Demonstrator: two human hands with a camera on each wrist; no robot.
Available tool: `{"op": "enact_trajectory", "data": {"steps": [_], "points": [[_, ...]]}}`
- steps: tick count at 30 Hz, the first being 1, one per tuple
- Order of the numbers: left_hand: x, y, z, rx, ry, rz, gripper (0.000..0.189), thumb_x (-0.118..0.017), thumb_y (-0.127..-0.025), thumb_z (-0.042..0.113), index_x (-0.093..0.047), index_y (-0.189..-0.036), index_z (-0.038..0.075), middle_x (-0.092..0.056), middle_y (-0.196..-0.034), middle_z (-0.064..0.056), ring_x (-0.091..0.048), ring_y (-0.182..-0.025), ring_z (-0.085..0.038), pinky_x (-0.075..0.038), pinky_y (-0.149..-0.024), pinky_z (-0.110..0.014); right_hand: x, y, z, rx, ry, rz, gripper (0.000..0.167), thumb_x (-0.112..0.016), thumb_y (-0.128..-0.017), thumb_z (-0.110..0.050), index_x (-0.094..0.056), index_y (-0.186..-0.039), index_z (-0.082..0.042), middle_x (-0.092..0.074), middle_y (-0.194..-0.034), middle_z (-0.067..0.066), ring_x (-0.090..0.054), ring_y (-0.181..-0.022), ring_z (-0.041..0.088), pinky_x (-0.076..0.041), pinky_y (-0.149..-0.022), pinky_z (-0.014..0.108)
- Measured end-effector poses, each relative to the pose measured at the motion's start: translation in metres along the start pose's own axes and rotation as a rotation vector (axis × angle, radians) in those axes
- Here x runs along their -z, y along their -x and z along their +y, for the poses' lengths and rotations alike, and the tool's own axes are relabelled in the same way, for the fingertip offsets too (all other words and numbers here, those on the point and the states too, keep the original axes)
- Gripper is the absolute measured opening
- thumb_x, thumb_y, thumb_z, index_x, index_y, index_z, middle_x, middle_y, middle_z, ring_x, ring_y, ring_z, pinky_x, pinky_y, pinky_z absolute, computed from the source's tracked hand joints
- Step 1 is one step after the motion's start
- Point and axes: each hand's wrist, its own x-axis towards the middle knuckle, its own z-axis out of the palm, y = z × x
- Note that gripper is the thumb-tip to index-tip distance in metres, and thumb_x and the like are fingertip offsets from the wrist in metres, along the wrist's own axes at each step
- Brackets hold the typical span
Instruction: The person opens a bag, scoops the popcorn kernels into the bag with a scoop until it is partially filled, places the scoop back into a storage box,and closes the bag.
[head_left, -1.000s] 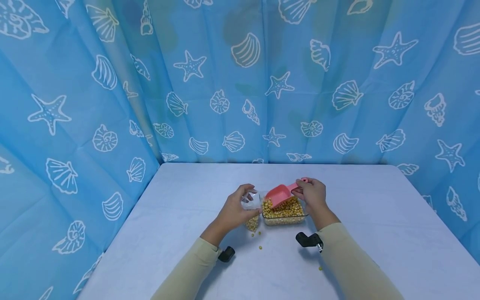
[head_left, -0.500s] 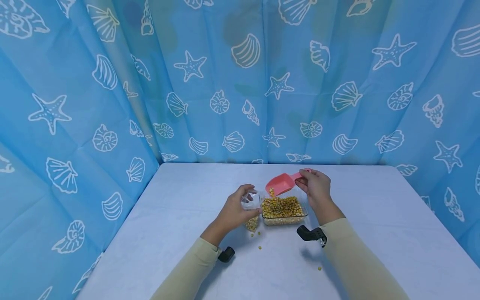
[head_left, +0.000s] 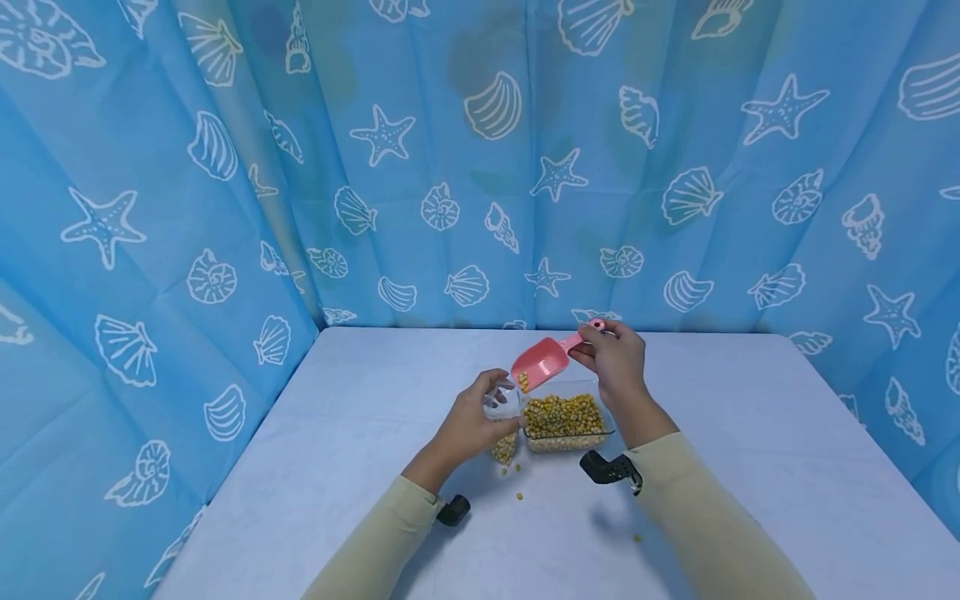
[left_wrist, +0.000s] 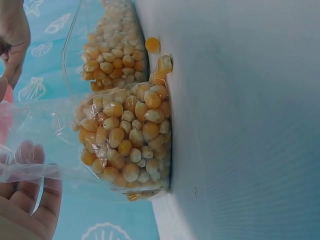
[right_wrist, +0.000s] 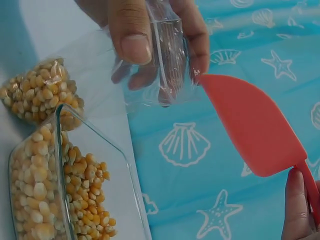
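Note:
My left hand grips the upper part of a clear plastic bag, thumb and fingers spreading its mouth. Corn kernels fill the bag's lower part, which rests on the table. Between thumb and fingers, my right hand pinches the handle of a pink scoop. The scoop tilts down to the left, its tip at the bag's mouth, with a few kernels near that tip. Right of the bag stands a glass container holding many corn kernels. The scoop's inside is hidden in the right wrist view.
Loose kernels lie on the white table, one of them a stray kernel in front of the bag and another kernel below the right forearm. A blue shell-patterned curtain hangs behind and at the left.
The right hand has lifted the scoop out of the container's corn and moved it left to the bag's mouth, tilting it down. The left hand stays put on the bag.

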Motion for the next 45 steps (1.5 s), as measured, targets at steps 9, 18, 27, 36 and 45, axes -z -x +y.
{"op": "enact_trajectory", "data": {"steps": [9,18,27,36,45], "points": [[-0.002,-0.001,0.001,0.004,-0.015,0.01,0.074,-0.081,-0.08,0.026,-0.041,-0.141,0.011,-0.059,-0.123,0.004,-0.055,-0.101,-0.013,-0.05,-0.081,-0.037,-0.002,0.001,-0.001,0.061,0.004,-0.024,0.033,-0.066,-0.094,-0.018,-0.051,-0.12,-0.002,-0.06,-0.099,0.016,-0.068,-0.076,0.018,-0.056,-0.074,0.031],[-0.001,0.001,-0.001,0.006,-0.007,0.011,0.069,-0.079,-0.082,0.027,-0.042,-0.139,0.016,-0.059,-0.124,0.002,-0.055,-0.101,-0.013,-0.051,-0.082,-0.036,-0.007,0.008,-0.005,0.177,0.074,-0.051,0.034,-0.064,-0.095,-0.016,-0.052,-0.122,0.001,-0.063,-0.103,0.02,-0.07,-0.08,0.02,-0.056,-0.073,0.031],[0.001,0.001,-0.002,-0.001,0.014,-0.002,0.072,-0.08,-0.082,0.027,-0.041,-0.141,0.015,-0.058,-0.128,-0.002,-0.054,-0.103,-0.014,-0.05,-0.082,-0.038,0.002,0.005,-0.006,0.19,0.085,-0.013,0.036,-0.065,-0.095,-0.018,-0.052,-0.123,0.0,-0.064,-0.107,0.021,-0.071,-0.08,0.018,-0.056,-0.072,0.029],[0.007,0.001,-0.007,-0.042,0.08,-0.025,0.07,-0.073,-0.086,0.043,-0.04,-0.142,0.016,-0.058,-0.128,-0.001,-0.055,-0.106,-0.017,-0.046,-0.088,-0.043,0.037,0.0,0.009,0.109,0.061,0.069,0.035,-0.065,-0.094,-0.017,-0.051,-0.123,-0.003,-0.063,-0.104,0.016,-0.069,-0.078,0.015,-0.056,-0.071,0.028],[0.019,-0.005,-0.017,-0.133,0.125,-0.004,0.048,-0.049,-0.102,0.038,-0.042,-0.139,0.01,-0.06,-0.124,-0.004,-0.057,-0.11,-0.02,-0.046,-0.094,-0.043,0.062,-0.009,0.04,0.004,0.219,0.082,0.042,-0.06,-0.098,-0.026,-0.047,-0.133,-0.006,-0.061,-0.113,0.015,-0.068,-0.083,0.014,-0.055,-0.072,0.025]]}}
